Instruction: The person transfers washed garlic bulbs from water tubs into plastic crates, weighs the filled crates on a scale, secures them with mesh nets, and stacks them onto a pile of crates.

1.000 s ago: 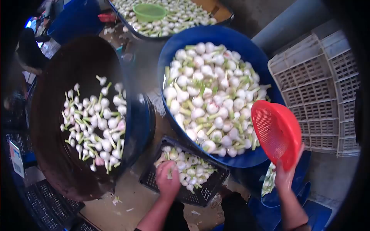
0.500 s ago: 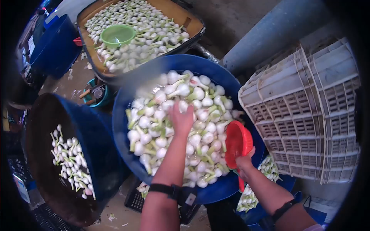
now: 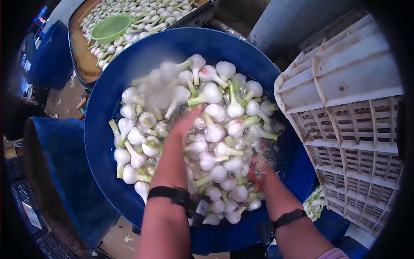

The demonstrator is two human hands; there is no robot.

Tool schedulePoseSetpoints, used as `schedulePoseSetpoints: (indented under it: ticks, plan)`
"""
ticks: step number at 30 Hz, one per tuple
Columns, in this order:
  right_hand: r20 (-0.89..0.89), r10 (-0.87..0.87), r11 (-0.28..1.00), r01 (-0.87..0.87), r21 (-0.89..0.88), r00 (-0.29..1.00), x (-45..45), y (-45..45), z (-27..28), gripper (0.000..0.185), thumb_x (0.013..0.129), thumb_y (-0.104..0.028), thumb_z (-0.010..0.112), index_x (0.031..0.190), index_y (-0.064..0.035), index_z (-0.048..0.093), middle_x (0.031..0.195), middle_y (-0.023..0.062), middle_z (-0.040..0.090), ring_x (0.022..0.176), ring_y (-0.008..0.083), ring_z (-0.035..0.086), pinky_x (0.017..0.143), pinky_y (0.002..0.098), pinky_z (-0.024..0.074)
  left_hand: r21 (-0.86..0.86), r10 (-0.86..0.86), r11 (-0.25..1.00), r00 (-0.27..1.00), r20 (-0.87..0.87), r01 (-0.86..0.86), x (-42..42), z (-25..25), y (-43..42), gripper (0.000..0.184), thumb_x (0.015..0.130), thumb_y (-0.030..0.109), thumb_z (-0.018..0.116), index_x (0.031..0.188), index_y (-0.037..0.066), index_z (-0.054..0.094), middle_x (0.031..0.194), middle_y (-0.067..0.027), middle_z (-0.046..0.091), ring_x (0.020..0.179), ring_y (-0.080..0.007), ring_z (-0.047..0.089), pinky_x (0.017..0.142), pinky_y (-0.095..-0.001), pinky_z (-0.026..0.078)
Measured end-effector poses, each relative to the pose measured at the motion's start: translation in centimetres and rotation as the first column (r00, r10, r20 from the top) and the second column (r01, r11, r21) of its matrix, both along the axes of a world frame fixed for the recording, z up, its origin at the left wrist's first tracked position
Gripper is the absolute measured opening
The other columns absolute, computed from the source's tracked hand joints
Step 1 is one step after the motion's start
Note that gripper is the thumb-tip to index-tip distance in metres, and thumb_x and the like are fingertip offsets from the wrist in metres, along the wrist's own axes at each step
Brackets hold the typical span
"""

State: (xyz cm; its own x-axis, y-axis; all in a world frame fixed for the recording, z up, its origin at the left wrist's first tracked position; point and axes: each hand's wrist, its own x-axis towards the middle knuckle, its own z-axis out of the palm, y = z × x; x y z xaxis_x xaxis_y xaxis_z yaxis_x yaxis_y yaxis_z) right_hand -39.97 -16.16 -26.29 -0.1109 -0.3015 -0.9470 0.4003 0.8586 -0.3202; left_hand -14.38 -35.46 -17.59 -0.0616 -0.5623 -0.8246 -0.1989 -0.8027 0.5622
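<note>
White garlic bulbs with green stems (image 3: 214,131) float in water in a large blue tub (image 3: 101,142). My left hand (image 3: 186,122) is in the water among the bulbs at the tub's middle, fingers stretched out and partly hidden by water, touching bulbs but gripping none. On the right side of the tub, my right hand (image 3: 259,167) is under splashing water, closed on a red plastic strainer (image 3: 255,178). Most of the strainer is submerged and blurred; only patches of red show.
White plastic crates (image 3: 345,108) stand against the tub's right side. Behind is a tray of garlic (image 3: 151,15) with a green bowl (image 3: 111,28) on it. Another blue tub (image 3: 73,172) stands at left, and a grey pipe (image 3: 297,26) rises behind.
The red strainer has gone from above the bulbs down into the water with my right hand, making splashes. My view has moved closer to the tub. My left hand has sunk deeper among the bulbs.
</note>
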Motion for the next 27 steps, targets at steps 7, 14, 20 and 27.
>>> schedulePoseSetpoints:
  ticks: [7, 14, 20, 27]
  plan:
    - [-0.126, 0.19, 0.979, -0.178, 0.101, 0.974, 2.1, -3.1, 9.9, 0.035, 0.085, -0.013, 0.053, 0.118, -0.0033, 0.047, 0.105, 0.0127, 0.058, 0.091, 0.0218, 0.059, 0.074, 0.0368, 0.0505, 0.166, 0.512, 0.83, 0.61, -0.604, -0.532, -1.2, -2.0, 7.9, 0.056, 0.082, 0.037, 0.057, 0.128, 0.008, 0.043, 0.122, -0.0095, 0.048, 0.114, -0.0211, 0.043, 0.097, -0.0325, 0.034]
    - [-0.054, 0.22, 0.894, -0.223, -0.389, 0.974, 4.3, -2.7, 17.1, 0.057, 0.076, 0.004, 0.05, 0.131, -0.0047, 0.036, 0.12, 0.0096, 0.049, 0.106, 0.0211, 0.051, 0.092, 0.0335, 0.0415, -0.165, 0.281, 0.849, 0.692, -0.665, -0.503, 0.8, 5.9, 9.9, 0.053, 0.089, 0.034, 0.033, 0.134, 0.007, 0.035, 0.13, -0.0112, 0.041, 0.12, -0.0226, 0.039, 0.102, -0.0339, 0.029]
    - [0.029, 0.248, 0.876, -0.211, -0.433, 0.968, 5.8, -1.6, 22.2, 0.054, 0.077, -0.005, 0.06, 0.127, -0.0043, 0.04, 0.119, 0.0102, 0.051, 0.105, 0.0188, 0.053, 0.089, 0.0328, 0.044, -0.031, 0.401, 0.83, 0.635, -0.661, -0.556, 2.1, 12.0, 12.0, 0.054, 0.088, 0.037, 0.034, 0.132, 0.006, 0.037, 0.128, -0.013, 0.042, 0.117, -0.0245, 0.042, 0.1, -0.0354, 0.031]
    - [0.038, 0.269, 0.93, -0.25, -0.27, 0.962, 7.5, 0.8, 28.6, 0.046, 0.079, -0.004, 0.058, 0.122, -0.003, 0.044, 0.109, 0.0115, 0.056, 0.096, 0.0221, 0.058, 0.082, 0.0354, 0.0485, 0.017, 0.436, 0.804, 0.569, -0.698, -0.595, 3.5, 16.3, 14.2, 0.049, 0.086, 0.026, 0.042, 0.129, 0.003, 0.037, 0.123, -0.0137, 0.043, 0.112, -0.0225, 0.045, 0.096, -0.0335, 0.036]
